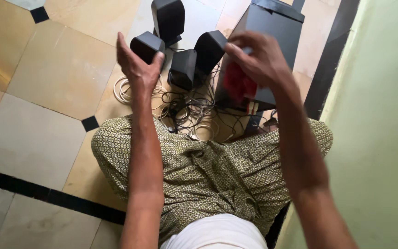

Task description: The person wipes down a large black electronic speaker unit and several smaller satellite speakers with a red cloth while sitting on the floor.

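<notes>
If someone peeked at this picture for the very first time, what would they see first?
Probably the two bare arms reaching forward over a lap in green patterned cloth. The left hand grips a small black speaker, and the right hand is at the back of a big black speaker box, over a blurry red patch. Between them, more small black speakers sit on the tiled floor above a messy tangle of wires.

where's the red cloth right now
In the head view, right of centre: the red cloth is under the right hand, against the big black speaker box, above the tangled cables.
</notes>
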